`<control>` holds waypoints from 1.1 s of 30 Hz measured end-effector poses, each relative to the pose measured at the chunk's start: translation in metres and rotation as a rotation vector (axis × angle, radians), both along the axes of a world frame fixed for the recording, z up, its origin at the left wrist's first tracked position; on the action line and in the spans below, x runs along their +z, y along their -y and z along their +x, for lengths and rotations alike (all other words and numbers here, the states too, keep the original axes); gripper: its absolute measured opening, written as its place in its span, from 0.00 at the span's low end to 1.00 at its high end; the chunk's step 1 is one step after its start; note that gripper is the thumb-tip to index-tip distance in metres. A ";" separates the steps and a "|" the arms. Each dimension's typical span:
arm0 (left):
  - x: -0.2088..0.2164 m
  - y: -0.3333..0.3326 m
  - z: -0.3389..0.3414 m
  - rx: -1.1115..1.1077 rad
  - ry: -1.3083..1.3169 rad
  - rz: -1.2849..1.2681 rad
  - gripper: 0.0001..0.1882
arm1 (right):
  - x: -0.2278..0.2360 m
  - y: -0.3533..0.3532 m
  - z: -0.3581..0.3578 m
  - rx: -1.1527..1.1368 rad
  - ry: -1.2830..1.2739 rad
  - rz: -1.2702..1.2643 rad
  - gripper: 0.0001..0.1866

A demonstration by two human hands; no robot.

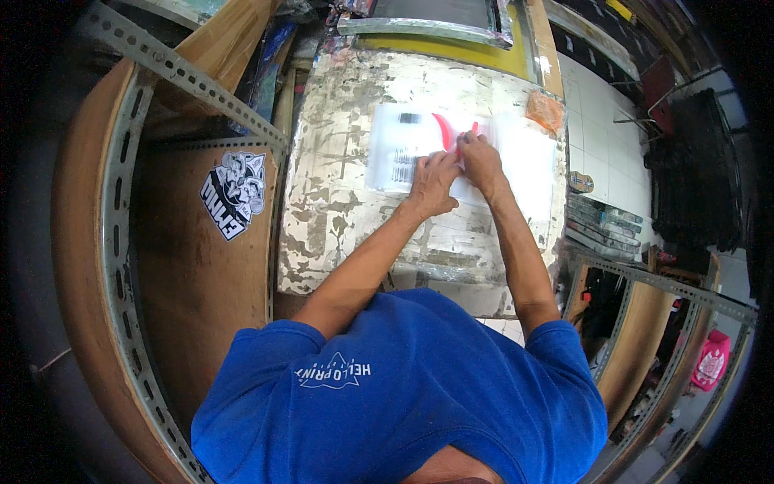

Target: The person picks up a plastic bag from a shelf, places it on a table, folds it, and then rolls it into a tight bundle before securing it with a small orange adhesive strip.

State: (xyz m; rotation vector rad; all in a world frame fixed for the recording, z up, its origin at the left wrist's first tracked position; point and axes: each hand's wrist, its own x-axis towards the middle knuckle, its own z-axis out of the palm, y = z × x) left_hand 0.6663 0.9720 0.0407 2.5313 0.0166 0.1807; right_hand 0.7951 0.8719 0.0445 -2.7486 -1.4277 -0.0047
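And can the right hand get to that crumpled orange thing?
Probably yes. The orange thing lies near the far right corner of the table, beyond the right hand, with seemingly only flat plastic between them. That hand is busy at the plastic, though.

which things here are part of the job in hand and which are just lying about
Likely in the job:
left hand, right hand
translucent sheet under them
worn table

Apparently just lying about:
orange piece, right side of table
metal-edged frame, far end
pink item, far right
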 end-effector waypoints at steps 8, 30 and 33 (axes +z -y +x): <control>-0.006 -0.001 0.000 0.000 0.023 -0.015 0.33 | 0.013 0.005 -0.012 -0.062 0.209 -0.055 0.25; -0.012 0.001 -0.002 0.023 0.076 -0.032 0.31 | 0.036 0.018 0.001 0.072 0.303 -0.033 0.06; -0.012 0.002 -0.001 0.022 0.073 -0.032 0.30 | 0.023 0.018 0.001 0.065 0.285 -0.150 0.06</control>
